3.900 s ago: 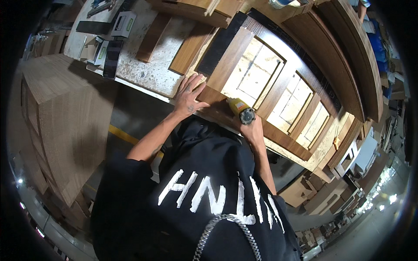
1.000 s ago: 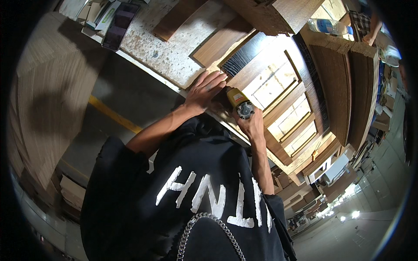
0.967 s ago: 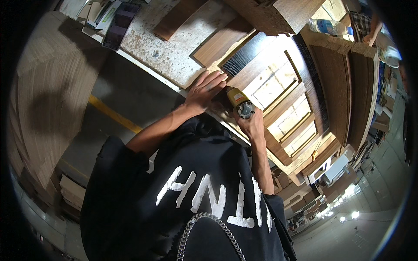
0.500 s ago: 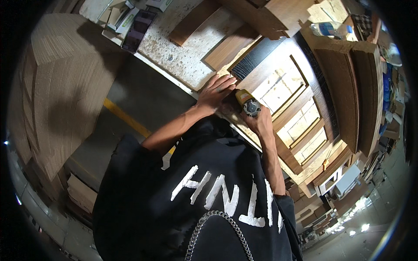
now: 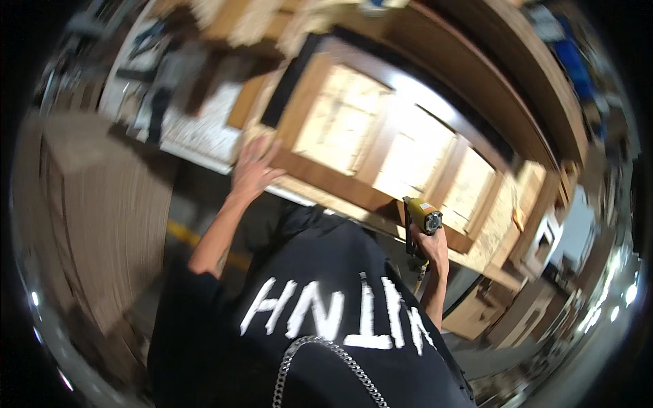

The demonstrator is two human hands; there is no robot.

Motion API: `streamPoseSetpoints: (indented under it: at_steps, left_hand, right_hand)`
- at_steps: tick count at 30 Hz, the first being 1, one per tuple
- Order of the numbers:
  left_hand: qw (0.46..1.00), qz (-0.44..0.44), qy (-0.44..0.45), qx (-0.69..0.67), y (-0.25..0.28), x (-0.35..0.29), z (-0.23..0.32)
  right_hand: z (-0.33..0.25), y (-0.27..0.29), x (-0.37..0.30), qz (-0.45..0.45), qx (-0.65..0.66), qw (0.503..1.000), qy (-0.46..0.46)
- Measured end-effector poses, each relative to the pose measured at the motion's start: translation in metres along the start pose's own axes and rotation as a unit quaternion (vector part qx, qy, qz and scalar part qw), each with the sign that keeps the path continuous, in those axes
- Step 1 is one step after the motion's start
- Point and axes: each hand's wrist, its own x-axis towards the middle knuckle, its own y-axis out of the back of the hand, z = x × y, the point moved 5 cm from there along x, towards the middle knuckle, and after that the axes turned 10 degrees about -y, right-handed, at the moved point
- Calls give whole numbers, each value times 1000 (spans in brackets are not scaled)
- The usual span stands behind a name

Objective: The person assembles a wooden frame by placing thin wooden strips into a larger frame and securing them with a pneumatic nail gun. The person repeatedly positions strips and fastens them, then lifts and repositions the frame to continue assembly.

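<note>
My right hand (image 5: 432, 246) is wrapped round the grip of a yellow and black nail gun (image 5: 423, 216), with an air hose (image 5: 420, 277) hanging below it. The nail gun is over the near rail of a brown wooden frame (image 5: 333, 175), towards its right end. Cross rails divide the frame into several openings, and pale board shows through them. At the frame's near left corner my left hand (image 5: 252, 170) lies with its fingers spread, holding nothing. Motion blur hides whether its fingertips press on the frame or on the pale board (image 5: 253, 133).
Tall brown panels (image 5: 496, 68) stand along the far side of the bench. A stack of brown boards (image 5: 102, 217) rises at the left. Left of the frame is a speckled white worktop (image 5: 197, 136). A small orange tool (image 5: 518, 219) lies at the right end.
My right hand has carried the nail gun rightward along the frame, away from my left hand. My left hand's fingers are more spread. The whole view has turned.
</note>
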Motion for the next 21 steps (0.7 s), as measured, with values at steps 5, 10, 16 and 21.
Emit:
streamPoseSetpoints:
  at_steps: [5, 10, 16, 21]
  left_hand:
    - [995, -43, 79, 50, 3, 8, 33]
    - [993, 56, 93, 41, -10, 73, 73]
    - [996, 77, -29, -19, -69, 219, 184]
    - [985, 52, 165, 9, -59, 254, 222]
  right_hand:
    - [135, 121, 53, 102, 103, 989, -42]
    - [208, 213, 126, 392, -16, 915, -96]
    - [259, 260, 161, 433, -31, 870, -235]
    - [160, 230, 193, 466, 18, 883, 50]
